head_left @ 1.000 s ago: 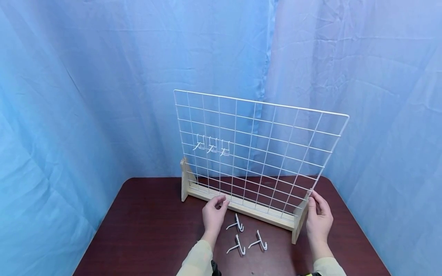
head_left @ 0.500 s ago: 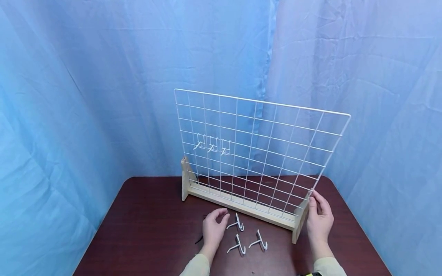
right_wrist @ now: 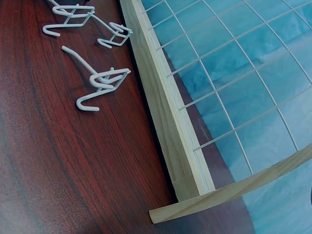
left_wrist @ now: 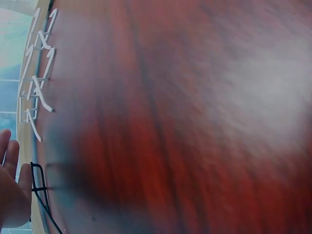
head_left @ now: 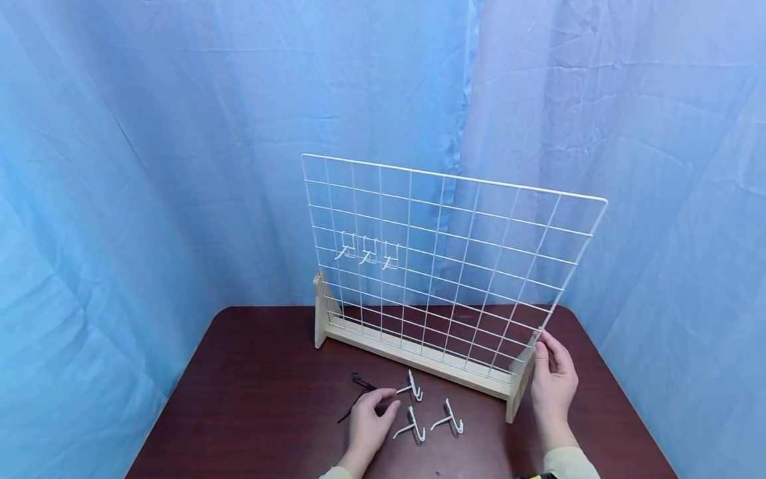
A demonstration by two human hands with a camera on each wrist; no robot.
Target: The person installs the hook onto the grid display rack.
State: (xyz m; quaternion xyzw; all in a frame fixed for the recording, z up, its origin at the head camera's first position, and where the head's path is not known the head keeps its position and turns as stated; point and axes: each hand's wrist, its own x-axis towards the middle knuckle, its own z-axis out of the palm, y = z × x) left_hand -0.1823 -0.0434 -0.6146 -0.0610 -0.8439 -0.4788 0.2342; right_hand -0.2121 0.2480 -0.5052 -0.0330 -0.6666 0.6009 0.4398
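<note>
My left hand (head_left: pixel 372 422) hovers low over the table, thumb and fingers apart with nothing between them. Just left of it, partly covered by it, lies a black wire hook (head_left: pixel 363 383). Right beside its fingertips is a white wire hook (head_left: pixel 414 387); two more, a nearer hook (head_left: pixel 413 426) and a right-hand hook (head_left: pixel 450 419), lie close by. My right hand (head_left: pixel 553 382) pinches the right edge of a white wire grid (head_left: pixel 455 177), just above the stand's side post. Three white hooks hang in a row on the grid, among them a middle hook (head_left: pixel 368 257).
The grid leans back in a wooden stand (head_left: pixel 419 357) standing at an angle across the dark red table (head_left: pixel 257 386). Blue curtains (head_left: pixel 239 133) enclose the table at the back and sides. In the right wrist view, the stand's end foot (right_wrist: pixel 229 192) sticks out past the base bar.
My left hand has come back from the stand's base towards me, beside the loose hooks, uncovering the black hook. The right hand stays at the grid's edge.
</note>
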